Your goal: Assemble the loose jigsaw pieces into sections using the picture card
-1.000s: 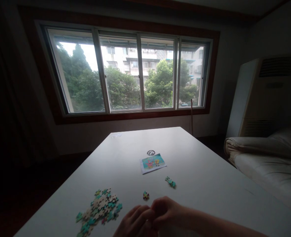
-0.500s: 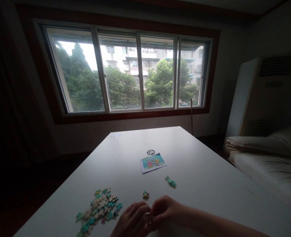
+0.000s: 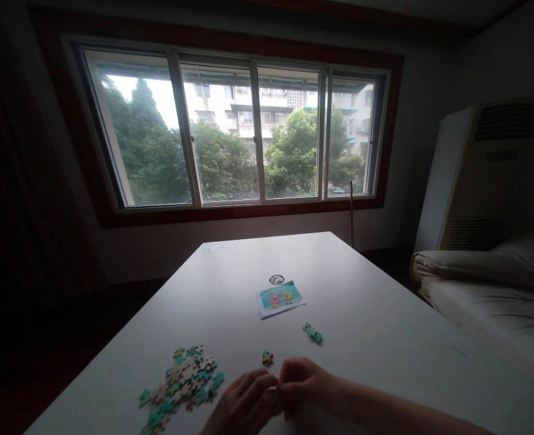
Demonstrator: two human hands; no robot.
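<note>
Far left: jigsaw pile (image 3: 185, 376) on the white tabletop (image 3: 376, 338), unchanged. My left hand (image 3: 243, 403) comes next, fingers curled, pinching a small piece (image 3: 273, 388) together with my right hand (image 3: 307, 383); only a thin edge shows, probably jigsaw, can't confirm. Change: my fingers have shifted slightly, baring that edge; I judge the work is all at the fingertips, nothing set down yet. Multicolour cluster (image 3: 267, 358) just ahead, teal cluster (image 3: 312, 333) further right, both unmoved. Picture card (image 3: 282, 299): pink and yellow cartoon figures, no readable text or brand.
</note>
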